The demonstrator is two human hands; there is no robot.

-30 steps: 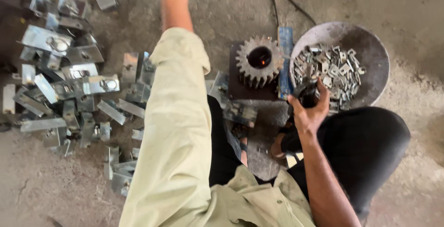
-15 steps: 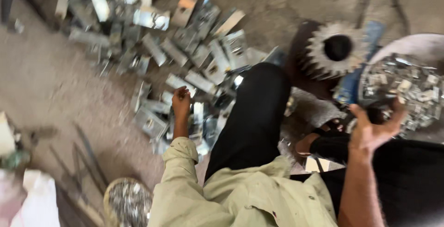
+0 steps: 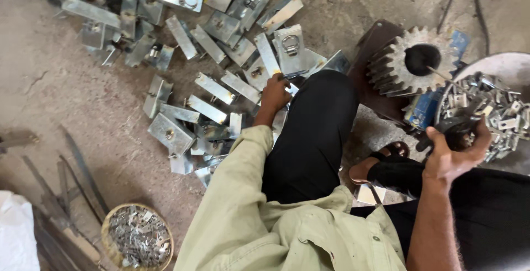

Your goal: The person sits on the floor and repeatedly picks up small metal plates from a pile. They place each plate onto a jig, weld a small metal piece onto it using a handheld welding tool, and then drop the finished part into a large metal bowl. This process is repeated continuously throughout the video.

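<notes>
My left hand (image 3: 274,95) reaches down onto the pile of flat metal latch plates (image 3: 212,88) scattered on the concrete floor, fingers closed on one plate next to my black-trousered knee. My right hand (image 3: 456,152) is raised at the rim of a round metal pan (image 3: 499,66) and is closed around a dark tool head (image 3: 457,127). The pan holds several small metal pieces (image 3: 491,111). My pale green sleeve runs up the middle of the view.
A big toothed gear wheel (image 3: 411,64) lies on a brown block next to a blue object (image 3: 426,109). A small basket of metal bits (image 3: 138,238) stands at the lower left, beside dark metal strips (image 3: 72,177). My sandalled foot (image 3: 386,166) rests by the pan.
The view has swung and moved closer. My left hand has drawn back from the far floor to the plates beside my knee. My right hand stays by the pan with the tool.
</notes>
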